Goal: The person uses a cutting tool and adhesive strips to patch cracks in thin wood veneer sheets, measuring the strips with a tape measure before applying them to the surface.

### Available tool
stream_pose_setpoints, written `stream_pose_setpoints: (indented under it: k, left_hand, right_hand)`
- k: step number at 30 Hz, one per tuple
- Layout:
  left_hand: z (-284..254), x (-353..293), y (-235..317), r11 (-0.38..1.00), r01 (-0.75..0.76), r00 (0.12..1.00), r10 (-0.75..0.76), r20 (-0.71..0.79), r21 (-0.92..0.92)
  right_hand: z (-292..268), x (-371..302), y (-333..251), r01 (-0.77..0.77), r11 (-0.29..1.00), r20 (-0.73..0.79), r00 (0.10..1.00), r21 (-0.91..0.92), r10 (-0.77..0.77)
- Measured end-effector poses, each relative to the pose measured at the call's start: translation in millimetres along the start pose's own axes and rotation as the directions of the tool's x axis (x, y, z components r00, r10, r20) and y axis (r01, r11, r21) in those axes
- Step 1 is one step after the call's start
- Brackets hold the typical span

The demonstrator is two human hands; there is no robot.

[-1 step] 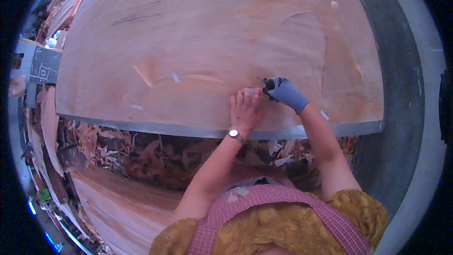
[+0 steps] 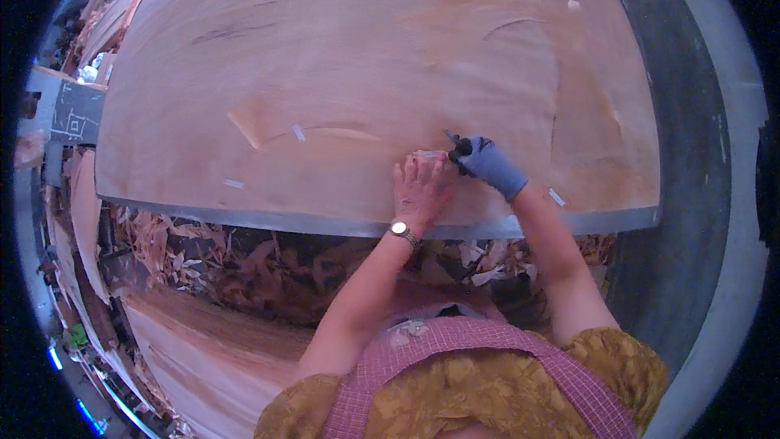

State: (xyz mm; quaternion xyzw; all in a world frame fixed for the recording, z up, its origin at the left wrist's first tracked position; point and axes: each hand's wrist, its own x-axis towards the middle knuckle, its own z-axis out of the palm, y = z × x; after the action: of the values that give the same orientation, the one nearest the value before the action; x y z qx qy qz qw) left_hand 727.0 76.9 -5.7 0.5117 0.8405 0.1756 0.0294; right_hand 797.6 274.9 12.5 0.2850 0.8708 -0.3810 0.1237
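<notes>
A broad, thin sheet of reddish-tan wood veneer (image 2: 341, 57) spreads in front of me. My left hand (image 2: 419, 187), bare with a watch at the wrist, rests flat on it, fingers outstretched. At its fingertips lies a short strip of pale tape (image 2: 431, 154). Just right of them, my right hand (image 2: 491, 167), in a blue-grey glove, is closed around a dark-handled knife (image 2: 461, 149). Its thin tip points up and left, close to the veneer; whether it touches cannot be made out.
More tape pieces (image 2: 300, 132) stick to the veneer, near a lifted, paler flap (image 2: 248, 128). A grey edge (image 2: 325, 224) borders the sheet's near side. Veneer scraps (image 2: 179, 252) are heaped below it, beside another stack of sheets (image 2: 195, 349). Grey floor (image 2: 674, 195) runs along the right.
Both hands have shifted very slightly left. The knife's tip sits a little higher and shows more clearly; the grip is unchanged.
</notes>
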Motion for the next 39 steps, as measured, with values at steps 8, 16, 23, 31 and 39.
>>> stream_pose_setpoints:
  k: [8,16,23,31,39]
  left_hand:
    - [-12.0,7.5,15.0,0.996,0.043,0.996,-0.049,0.077,0.081]
    - [-21.4,9.9,19.6,0.992,0.125,0.977,-0.125,0.174,0.011]
    - [59.7,-24.9,63.4,0.937,-0.124,0.972,0.181,-0.152,0.325]
    - [34.6,-38.8,102.0,0.993,-0.12,0.978,0.12,0.171,-0.01]
    - [16.3,-30.9,100.0,0.994,-0.097,0.969,0.105,0.225,-0.047]
  right_hand:
    - [34.5,-33.9,6.2,0.043,0.984,-0.401,0.91,-0.172,-0.11]
    - [0.8,-95.5,40.1,0.052,0.9,-0.15,0.989,0.432,0.015]
    - [18.9,-82.4,69.6,-0.096,0.954,-0.253,0.967,-0.284,0.022]
    - [13.5,-115.1,88.6,-0.21,0.949,-0.123,0.962,0.235,0.243]
    - [31.7,-154.2,95.9,0.049,0.789,-0.239,0.963,0.613,0.125]
